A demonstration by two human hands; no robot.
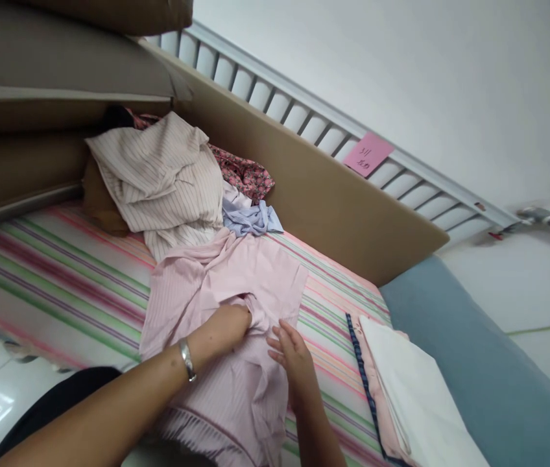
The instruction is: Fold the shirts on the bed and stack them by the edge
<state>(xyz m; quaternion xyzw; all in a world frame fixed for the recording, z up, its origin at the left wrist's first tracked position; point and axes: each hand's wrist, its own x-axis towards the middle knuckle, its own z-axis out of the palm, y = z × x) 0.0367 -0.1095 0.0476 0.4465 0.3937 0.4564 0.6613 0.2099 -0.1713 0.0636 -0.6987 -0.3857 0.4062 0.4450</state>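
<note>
Lying beneath both hands, a pink ribbed garment (250, 373) runs lengthwise from a cream striped garment (168, 172) toward the near edge of the striped sheet (85, 272). The left hand (233, 323) is nearer its middle, fingers tucked into a fold; whether they pinch cannot be told. The right hand (293, 355), fingers loosely spread, is by the right side.
</note>
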